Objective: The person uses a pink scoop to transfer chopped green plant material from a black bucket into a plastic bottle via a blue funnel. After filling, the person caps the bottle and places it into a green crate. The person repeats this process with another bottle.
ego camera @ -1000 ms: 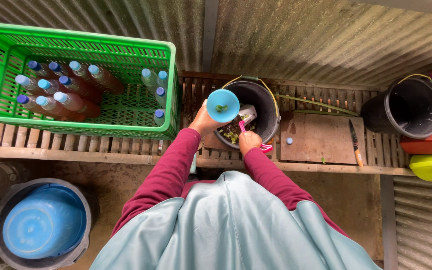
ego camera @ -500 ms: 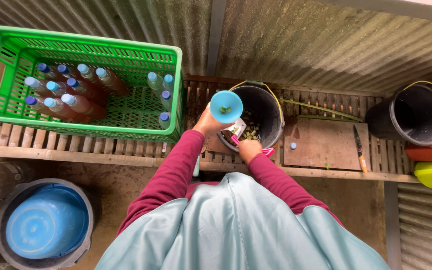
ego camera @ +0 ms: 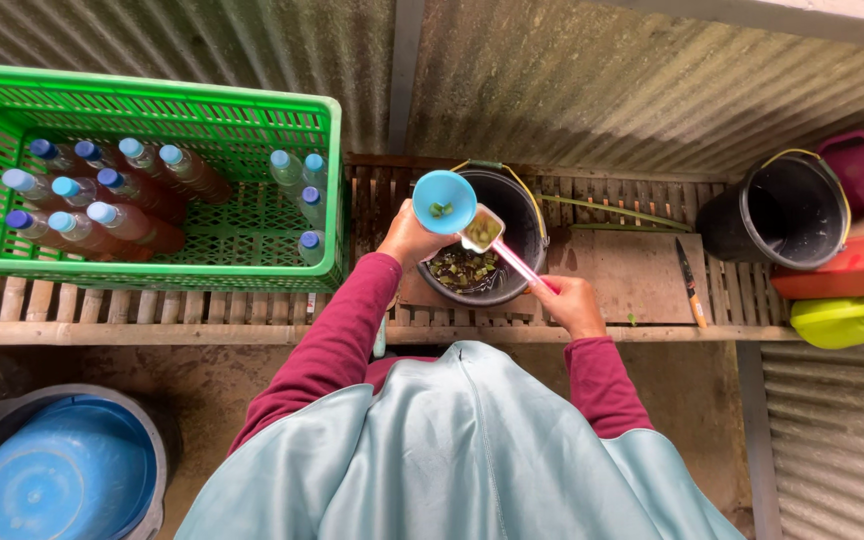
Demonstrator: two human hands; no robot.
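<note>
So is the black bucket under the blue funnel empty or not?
Not empty: the black bucket holds dark liquid with green pieces floating, below the blue funnel.

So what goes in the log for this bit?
left hand: holds blue funnel | right hand: holds pink-handled ladle at funnel | below: black bucket

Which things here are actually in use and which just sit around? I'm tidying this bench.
In use: blue funnel in the left hand; pink-handled ladle in the right hand; black bucket of leafy liquid.

Lying about: green crate of bottles; empty black bucket; knife; blue basin.
</note>
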